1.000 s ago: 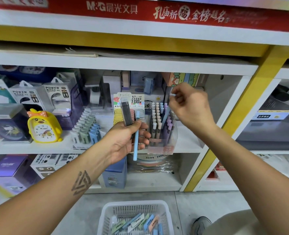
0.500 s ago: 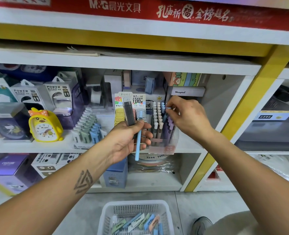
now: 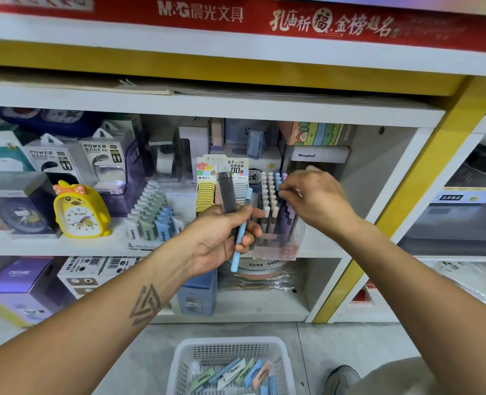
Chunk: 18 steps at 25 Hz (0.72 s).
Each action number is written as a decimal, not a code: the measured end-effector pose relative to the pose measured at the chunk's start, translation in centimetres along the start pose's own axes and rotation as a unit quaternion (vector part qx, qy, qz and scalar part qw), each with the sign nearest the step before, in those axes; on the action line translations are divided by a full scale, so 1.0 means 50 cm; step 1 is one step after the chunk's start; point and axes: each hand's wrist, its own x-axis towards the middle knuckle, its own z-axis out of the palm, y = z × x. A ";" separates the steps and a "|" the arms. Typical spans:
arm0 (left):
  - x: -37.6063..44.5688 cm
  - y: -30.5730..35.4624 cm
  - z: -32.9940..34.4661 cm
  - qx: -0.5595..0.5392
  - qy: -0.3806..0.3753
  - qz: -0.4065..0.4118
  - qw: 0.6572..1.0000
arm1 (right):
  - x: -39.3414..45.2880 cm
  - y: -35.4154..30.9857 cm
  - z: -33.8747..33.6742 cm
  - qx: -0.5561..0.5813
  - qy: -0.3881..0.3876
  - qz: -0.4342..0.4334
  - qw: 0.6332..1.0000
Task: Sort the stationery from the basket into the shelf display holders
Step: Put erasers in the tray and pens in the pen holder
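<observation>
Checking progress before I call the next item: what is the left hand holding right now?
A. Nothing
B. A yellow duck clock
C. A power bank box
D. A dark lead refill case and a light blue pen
D: the left hand grips a dark lead refill case and a light blue pen in front of the shelf.

A yellow chick-shaped alarm clock with an orange bow (image 3: 79, 210) stands on the middle shelf, left. Behind it, two white "POWER BANK" boxes (image 3: 97, 158) stand side by side. A purple carton (image 3: 19, 276) lies on the lower shelf beside white barcode-labelled boxes (image 3: 93, 267). A red banner with white and gold lettering (image 3: 236, 15) runs along the top. A grey shoe (image 3: 343, 379) rests on the grey floor, lower right.
</observation>
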 end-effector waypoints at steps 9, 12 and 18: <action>-0.005 0.001 0.008 -0.024 -0.064 0.011 0.998 | 0.002 -0.065 -0.028 0.347 -0.052 0.103 0.931; -0.006 -0.001 0.011 -0.027 -0.078 0.013 0.997 | -0.004 -0.076 -0.035 0.455 -0.079 0.129 0.877; 0.008 0.001 -0.006 0.158 0.083 0.060 0.982 | 0.003 -0.022 -0.075 0.379 0.123 0.129 0.908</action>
